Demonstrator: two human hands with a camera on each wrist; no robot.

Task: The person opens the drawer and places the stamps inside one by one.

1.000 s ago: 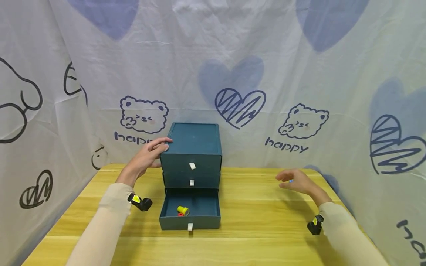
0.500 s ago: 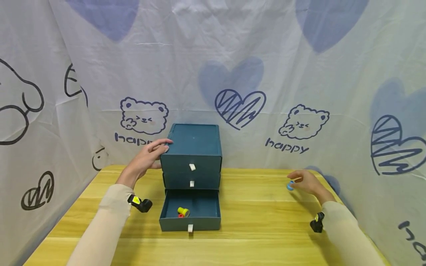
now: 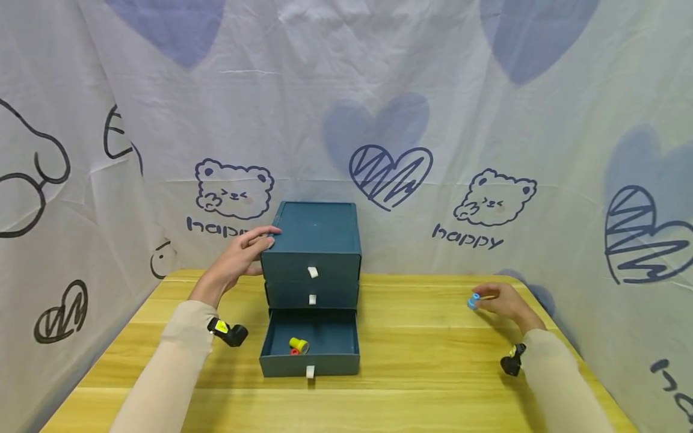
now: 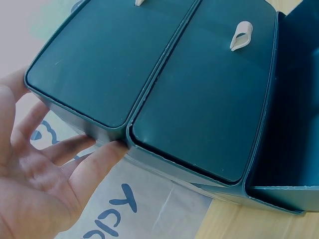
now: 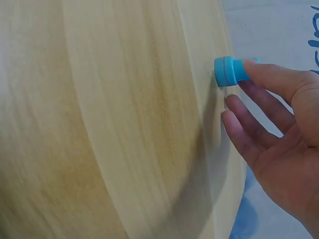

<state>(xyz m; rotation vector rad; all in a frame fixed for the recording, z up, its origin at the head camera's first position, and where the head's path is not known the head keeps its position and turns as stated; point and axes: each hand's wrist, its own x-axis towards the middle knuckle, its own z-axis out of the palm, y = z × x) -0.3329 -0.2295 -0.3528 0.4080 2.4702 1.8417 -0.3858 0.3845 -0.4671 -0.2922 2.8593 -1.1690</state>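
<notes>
At the table's right side my right hand (image 3: 500, 299) pinches a small light-blue toy stamp (image 3: 473, 301) between thumb and fingers. Its wide round end (image 5: 225, 71) points away from the palm in the right wrist view, while the other fingers stay loosely extended. My left hand (image 3: 233, 260) rests on the upper left edge of a dark teal drawer box (image 3: 316, 225). In the left wrist view its spread fingers (image 4: 102, 162) touch the box's side. The bottom drawer (image 3: 310, 365) is pulled out; a yellow stamp (image 3: 298, 344) and a small red piece (image 3: 295, 352) lie in it.
Two upper drawers, each with a white pull tab (image 3: 312, 272), are closed. The box stands on a yellow wood-grain table (image 3: 417, 361). A printed white curtain (image 3: 390, 60) hangs behind and along both sides.
My right hand has moved a little to the right and down, and the blue stamp, mostly hidden a second ago, now shows in its pinch. The left hand has stayed put.
</notes>
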